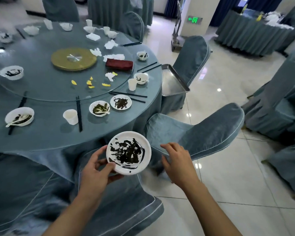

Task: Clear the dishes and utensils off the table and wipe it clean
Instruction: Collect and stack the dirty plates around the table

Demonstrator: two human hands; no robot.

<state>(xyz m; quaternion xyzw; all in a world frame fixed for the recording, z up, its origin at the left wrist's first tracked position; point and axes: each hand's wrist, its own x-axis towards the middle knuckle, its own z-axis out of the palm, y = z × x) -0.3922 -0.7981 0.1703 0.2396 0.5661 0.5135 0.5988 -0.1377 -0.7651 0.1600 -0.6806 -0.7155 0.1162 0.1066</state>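
plate off table, near edge | tray right of table, on chair

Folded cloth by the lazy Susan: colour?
Dark red cloth, clearest in the head view.

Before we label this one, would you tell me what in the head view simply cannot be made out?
- Underside of the dirty plate: hidden by the plate itself and the left hand gripping its rim.
- Far place settings: blurred, contents unreadable.
- Metal tray on the chair: partly hidden behind the table edge.
- Right hand: palm faces away.
- Table's left side: cut off by the frame.
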